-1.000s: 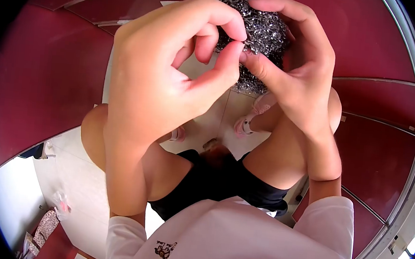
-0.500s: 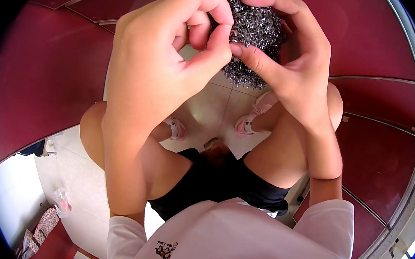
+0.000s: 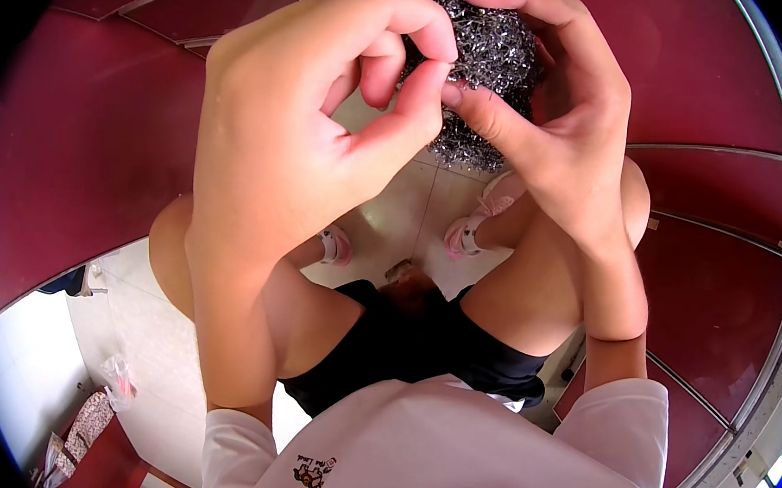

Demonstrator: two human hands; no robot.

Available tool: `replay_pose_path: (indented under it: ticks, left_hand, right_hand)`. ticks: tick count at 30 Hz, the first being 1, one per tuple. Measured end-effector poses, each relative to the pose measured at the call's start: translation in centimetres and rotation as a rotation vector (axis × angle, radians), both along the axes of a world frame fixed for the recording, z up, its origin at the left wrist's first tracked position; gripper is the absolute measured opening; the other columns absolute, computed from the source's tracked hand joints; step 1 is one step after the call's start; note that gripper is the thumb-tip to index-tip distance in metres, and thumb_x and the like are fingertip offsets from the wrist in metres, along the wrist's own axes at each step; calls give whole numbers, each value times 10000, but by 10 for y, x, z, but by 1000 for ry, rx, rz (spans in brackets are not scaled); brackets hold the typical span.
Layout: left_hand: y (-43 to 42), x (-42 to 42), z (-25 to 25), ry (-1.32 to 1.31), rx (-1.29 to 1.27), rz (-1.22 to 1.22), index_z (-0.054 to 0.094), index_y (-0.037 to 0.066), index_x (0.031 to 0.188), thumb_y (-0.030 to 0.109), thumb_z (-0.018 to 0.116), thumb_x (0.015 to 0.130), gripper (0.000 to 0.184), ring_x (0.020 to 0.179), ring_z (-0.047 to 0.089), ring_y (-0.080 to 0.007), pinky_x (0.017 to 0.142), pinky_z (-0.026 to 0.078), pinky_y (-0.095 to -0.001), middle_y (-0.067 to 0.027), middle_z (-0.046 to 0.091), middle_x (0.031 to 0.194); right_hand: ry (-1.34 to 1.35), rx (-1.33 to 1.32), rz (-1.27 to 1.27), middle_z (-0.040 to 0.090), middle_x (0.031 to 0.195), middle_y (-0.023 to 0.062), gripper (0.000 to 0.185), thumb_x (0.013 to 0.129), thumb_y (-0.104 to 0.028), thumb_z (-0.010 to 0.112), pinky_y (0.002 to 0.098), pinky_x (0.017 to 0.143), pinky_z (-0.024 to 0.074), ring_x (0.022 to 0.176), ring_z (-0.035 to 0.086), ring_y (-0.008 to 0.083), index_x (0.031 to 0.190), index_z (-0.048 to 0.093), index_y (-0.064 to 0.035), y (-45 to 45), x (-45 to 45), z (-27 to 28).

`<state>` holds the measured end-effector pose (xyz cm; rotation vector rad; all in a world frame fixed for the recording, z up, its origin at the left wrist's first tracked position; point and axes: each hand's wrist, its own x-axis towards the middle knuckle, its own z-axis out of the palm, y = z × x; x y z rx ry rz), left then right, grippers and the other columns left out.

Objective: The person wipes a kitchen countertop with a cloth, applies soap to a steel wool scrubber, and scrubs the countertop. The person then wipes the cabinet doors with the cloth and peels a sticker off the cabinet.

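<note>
A tangled clump of shiny, dark silver metal shavings, like steel wool, (image 3: 491, 53) is held up at the top centre. My right hand (image 3: 560, 119) curls round its right side, fingers on top and thumb across the front. At its left edge, my left hand (image 3: 309, 116) pinches thumb and forefinger together beside the right thumb tip. Whatever is between those fingertips is too small to make out. The clump hangs down below my right thumb.
Dark red panels with metal edges (image 3: 91, 162) stand left and right. Below are my bare knees, black shorts (image 3: 410, 348) and pink shoes (image 3: 455, 237) on the pale tiled floor (image 3: 393, 216). A clear plastic bag (image 3: 118, 383) lies at the lower left.
Both hands and the clump shifted left and slightly up, then a little back to the right. The left hand keeps its pinch, and the right hand keeps its hold on the clump.
</note>
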<state>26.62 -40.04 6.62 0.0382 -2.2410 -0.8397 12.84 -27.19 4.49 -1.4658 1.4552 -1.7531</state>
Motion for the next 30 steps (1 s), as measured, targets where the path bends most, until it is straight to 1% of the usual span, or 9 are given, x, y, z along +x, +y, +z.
replay_pose_path:
  ticks: [3,9,12,15,18,21,24,27,30]
  left_hand:
    - [7,-1,-5,58,198,70,647,35,870,-77,658,752,163,513,339,26,462,214,-167,77,496,591]
    - [4,3,-1,-13,104,92,656,40,884,-79,665,743,185,510,320,19,460,206,-175,79,481,588]
    - [9,2,12,-188,191,146,657,43,893,-85,665,739,200,520,318,19,465,205,-173,79,468,594]
    - [1,4,8,-105,36,62,656,46,900,-88,662,743,207,531,318,21,470,205,-170,80,448,597]
    - [0,5,3,-66,-17,48,652,46,900,-87,659,750,200,539,315,24,474,203,-168,82,446,600]
    - [3,4,-7,69,177,79,648,42,891,-83,660,755,185,535,311,26,472,199,-167,84,450,600]
    - [3,4,-6,12,129,85,645,38,884,-83,661,754,178,528,307,28,468,192,-167,86,453,600]
    - [6,2,-2,31,194,64,644,36,881,-82,662,754,174,522,307,28,462,188,-169,88,449,597]
    - [3,3,1,-102,124,70,643,34,879,-83,663,753,173,520,309,28,459,187,-170,86,450,594]
  right_hand:
    - [87,-23,-26,549,1136,88,531,750,60,726,271,897,460,1024,564,134,1232,507,22,-1,0,0]
    - [43,-19,-13,549,1153,94,531,751,59,725,271,904,457,1044,560,135,1233,505,22,-1,0,-2]
    - [122,-45,-24,557,1147,93,522,759,56,725,268,893,468,1033,569,133,1230,501,23,-2,-1,-3]
    - [7,-28,-24,572,1128,94,507,768,51,728,266,873,485,1004,586,131,1220,500,24,-2,3,0]
    - [7,-30,-18,584,1111,97,500,772,46,732,267,860,498,981,600,132,1214,500,25,-2,2,0]
    - [-73,-42,-9,585,1110,99,499,771,46,734,271,865,499,979,602,135,1212,501,26,-3,3,-1]
    - [1,-47,-16,582,1115,100,503,770,47,733,273,868,500,991,600,137,1216,502,27,-3,2,-1]
    - [28,-39,-14,580,1120,100,506,768,46,734,276,872,499,1002,596,138,1218,503,26,-2,1,0]
    - [4,-37,-4,578,1124,100,508,766,52,730,276,877,497,1008,593,136,1220,503,26,-2,2,-1]
